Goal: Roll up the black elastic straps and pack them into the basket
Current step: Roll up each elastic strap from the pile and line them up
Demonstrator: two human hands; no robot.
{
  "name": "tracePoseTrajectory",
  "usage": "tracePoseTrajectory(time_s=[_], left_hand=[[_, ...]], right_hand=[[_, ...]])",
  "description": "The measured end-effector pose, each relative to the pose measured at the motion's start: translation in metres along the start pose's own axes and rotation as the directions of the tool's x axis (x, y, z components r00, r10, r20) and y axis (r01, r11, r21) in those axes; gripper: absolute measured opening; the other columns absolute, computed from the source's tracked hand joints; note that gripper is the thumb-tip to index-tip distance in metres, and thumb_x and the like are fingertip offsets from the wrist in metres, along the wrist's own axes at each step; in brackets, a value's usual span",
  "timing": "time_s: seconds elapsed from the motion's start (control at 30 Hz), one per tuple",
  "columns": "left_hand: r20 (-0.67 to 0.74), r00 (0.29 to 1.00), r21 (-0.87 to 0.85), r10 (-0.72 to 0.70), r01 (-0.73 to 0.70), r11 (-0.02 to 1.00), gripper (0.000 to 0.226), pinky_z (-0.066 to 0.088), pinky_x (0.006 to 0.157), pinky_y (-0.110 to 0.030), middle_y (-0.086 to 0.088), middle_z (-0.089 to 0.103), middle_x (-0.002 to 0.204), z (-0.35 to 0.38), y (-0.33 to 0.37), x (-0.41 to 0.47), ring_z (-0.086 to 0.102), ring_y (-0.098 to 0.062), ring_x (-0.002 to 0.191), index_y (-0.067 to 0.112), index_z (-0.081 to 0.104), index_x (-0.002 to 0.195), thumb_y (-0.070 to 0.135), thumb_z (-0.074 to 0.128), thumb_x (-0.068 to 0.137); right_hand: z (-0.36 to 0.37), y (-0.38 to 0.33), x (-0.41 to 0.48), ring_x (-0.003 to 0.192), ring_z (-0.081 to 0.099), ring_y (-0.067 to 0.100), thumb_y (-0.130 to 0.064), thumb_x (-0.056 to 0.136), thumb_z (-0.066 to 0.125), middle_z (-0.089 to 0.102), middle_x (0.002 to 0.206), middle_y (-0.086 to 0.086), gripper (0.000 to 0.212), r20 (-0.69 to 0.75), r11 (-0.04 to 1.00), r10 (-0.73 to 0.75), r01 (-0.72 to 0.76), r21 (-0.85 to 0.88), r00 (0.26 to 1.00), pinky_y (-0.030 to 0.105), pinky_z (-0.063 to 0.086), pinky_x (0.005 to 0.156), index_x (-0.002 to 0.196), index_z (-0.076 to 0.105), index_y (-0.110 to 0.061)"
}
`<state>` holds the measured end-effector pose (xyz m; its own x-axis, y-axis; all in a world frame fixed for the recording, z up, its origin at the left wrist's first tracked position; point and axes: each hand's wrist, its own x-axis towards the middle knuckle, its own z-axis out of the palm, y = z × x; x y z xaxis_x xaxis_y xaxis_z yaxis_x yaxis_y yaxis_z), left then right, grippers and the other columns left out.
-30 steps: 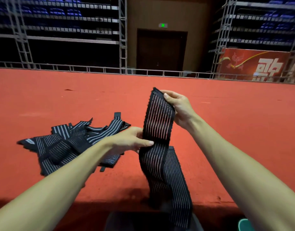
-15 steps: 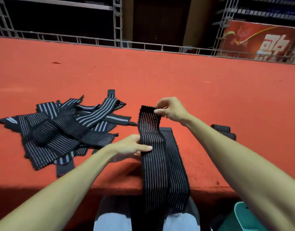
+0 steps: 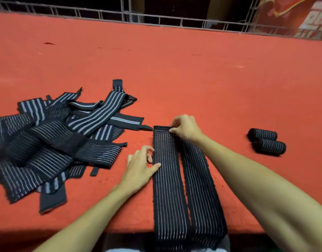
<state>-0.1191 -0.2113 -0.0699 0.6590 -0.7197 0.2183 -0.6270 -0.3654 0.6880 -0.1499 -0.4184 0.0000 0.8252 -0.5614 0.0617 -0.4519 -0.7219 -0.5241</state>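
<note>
A long black strap with thin white stripes (image 3: 168, 188) lies flat on the red surface, doubled so two lengths run side by side and hang over the near edge. My right hand (image 3: 185, 127) pinches its far end against the surface. My left hand (image 3: 141, 165) rests beside the strap's left edge, thumb touching it, fingers loosely curled. A tangled pile of black striped straps (image 3: 52, 142) lies to the left. Two rolled straps (image 3: 266, 142) sit to the right. No basket is in view.
The red carpeted platform (image 3: 193, 79) stretches far ahead to a metal railing (image 3: 156, 19). Its near edge drops off just in front of me, where the strap hangs down over my lap.
The strap was held up in the air; now it lies flat on the red surface. My right hand came down with its end, my left let go of its middle. The view tilted downward.
</note>
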Motion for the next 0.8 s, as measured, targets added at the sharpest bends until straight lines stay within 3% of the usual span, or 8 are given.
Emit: tracePoseTrajectory(time_s=[0.13, 0.23, 0.3, 0.43, 0.5, 0.6, 0.7, 0.8], left_hand=[[-0.015, 0.995, 0.149, 0.101, -0.098, 0.984, 0.021, 0.021, 0.081, -0.025, 0.020, 0.043, 0.097, 0.003, -0.002, 0.003, 0.042, -0.003, 0.096, 0.034, 0.057, 0.110, 0.036, 0.058, 0.089], [0.076, 0.993, 0.246, 0.090, -0.107, 0.963, 0.036, 0.020, 0.089, -0.023, 0.017, 0.039, 0.113, 0.003, 0.000, 0.002, 0.034, -0.004, 0.106, 0.034, 0.054, 0.125, 0.046, 0.049, 0.091], [0.107, 0.991, 0.277, 0.078, -0.105, 0.955, 0.042, 0.018, 0.090, -0.022, 0.017, 0.037, 0.117, 0.002, 0.002, 0.001, 0.031, -0.004, 0.110, 0.034, 0.051, 0.130, 0.047, 0.050, 0.090], [0.132, 0.991, 0.270, -0.003, -0.033, 0.962, 0.039, 0.014, 0.087, -0.023, 0.014, 0.031, 0.111, 0.001, 0.012, 0.009, 0.029, -0.009, 0.114, 0.033, 0.055, 0.123, 0.039, 0.059, 0.085], [0.158, 0.987, 0.257, 0.029, -0.070, 0.964, 0.031, 0.016, 0.086, -0.023, 0.013, 0.034, 0.109, 0.002, 0.023, 0.016, 0.030, -0.008, 0.111, 0.034, 0.058, 0.114, 0.028, 0.061, 0.083], [0.214, 0.973, 0.075, 0.091, -0.109, 0.991, 0.022, 0.031, 0.094, -0.031, 0.015, 0.048, 0.097, 0.015, 0.042, 0.025, 0.041, -0.008, 0.100, 0.033, 0.063, 0.100, 0.016, 0.059, 0.085], [0.211, 0.976, -0.010, 0.059, -0.058, 0.998, 0.019, 0.035, 0.098, -0.036, 0.018, 0.052, 0.089, 0.036, 0.057, 0.028, 0.046, -0.006, 0.094, 0.035, 0.063, 0.092, 0.018, 0.057, 0.088], [0.117, 0.989, 0.118, 0.086, -0.100, 0.988, 0.012, 0.031, 0.094, -0.028, 0.019, 0.051, 0.091, 0.053, 0.058, 0.023, 0.043, -0.002, 0.095, 0.039, 0.059, 0.091, 0.029, 0.052, 0.091]], right_hand=[[0.019, 0.008, 0.011, 0.097, 0.065, 0.026, -0.023, 0.079, 0.076, 0.072, 0.097, 0.008, 0.012, -0.021, 0.997, 0.055, -0.055, -0.045, 0.998, 0.032, 0.052, 0.082, 0.090, 0.074, -0.019], [0.029, 0.014, 0.014, 0.099, 0.064, 0.028, -0.025, 0.082, 0.072, 0.071, 0.101, 0.008, 0.013, -0.049, 0.993, 0.077, -0.081, -0.081, 0.996, 0.030, 0.048, 0.075, 0.093, 0.073, -0.021], [0.030, 0.017, 0.012, 0.101, 0.064, 0.026, -0.027, 0.083, 0.072, 0.071, 0.103, 0.007, 0.017, -0.049, 0.996, 0.056, -0.059, -0.074, 0.997, 0.033, 0.051, 0.079, 0.098, 0.072, -0.019], [0.018, 0.034, 0.005, 0.107, 0.061, 0.024, -0.024, 0.085, 0.068, 0.068, 0.110, 0.007, 0.022, -0.114, 0.999, 0.030, -0.034, -0.031, 0.993, 0.035, 0.049, 0.090, 0.105, 0.071, -0.016], [0.008, 0.050, 0.001, 0.107, 0.060, 0.025, -0.019, 0.086, 0.064, 0.067, 0.108, 0.009, 0.018, -0.163, 0.999, 0.046, -0.047, -0.002, 0.986, 0.032, 0.045, 0.091, 0.102, 0.071, -0.016], [-0.005, 0.078, -0.011, 0.101, 0.062, 0.024, -0.015, 0.087, 0.062, 0.069, 0.104, 0.010, 0.018, -0.182, 0.996, 0.085, -0.078, 0.043, 0.980, 0.026, 0.039, 0.087, 0.102, 0.072, -0.014], [-0.005, 0.105, -0.026, 0.095, 0.064, 0.021, -0.013, 0.087, 0.062, 0.071, 0.102, 0.007, 0.018, -0.169, 0.987, 0.122, -0.102, 0.122, 0.978, 0.023, 0.040, 0.082, 0.103, 0.072, -0.013], [0.005, 0.120, -0.029, 0.094, 0.064, 0.020, -0.018, 0.090, 0.060, 0.070, 0.103, 0.007, 0.020, -0.213, 0.983, 0.119, -0.086, 0.160, 0.970, 0.022, 0.040, 0.081, 0.106, 0.071, -0.015]])
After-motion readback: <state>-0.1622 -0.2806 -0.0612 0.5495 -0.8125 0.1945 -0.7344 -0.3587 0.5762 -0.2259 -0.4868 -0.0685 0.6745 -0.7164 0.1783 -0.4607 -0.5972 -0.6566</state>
